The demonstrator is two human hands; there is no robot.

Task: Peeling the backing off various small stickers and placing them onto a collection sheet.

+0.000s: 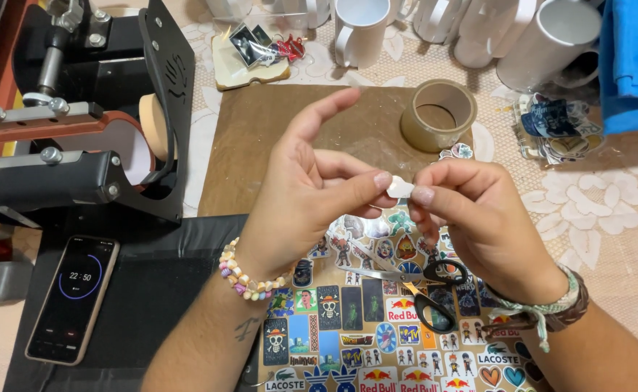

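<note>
I see my left hand [301, 199] and right hand [479, 218] together pinching a small white cutout [399, 189] above the sticker sheet [362, 327]; scissors [417, 287] lie set down, many stickers uncut.

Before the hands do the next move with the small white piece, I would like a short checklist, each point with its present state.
1. Small white piece pinched between both hands: ok; left hand and right hand each hold it with the fingertips.
2. Piece raised above the sticker sheet: ok.
3. Scissors away from the fingers: ok; they lie closed on the sheet, below the hands.
4. Tape roll within reach: ok; it lies on the brown mat behind the hands.
5. Phone showing its timer: ok.
6. Backing peeled off the piece: cannot tell; too small.
</note>
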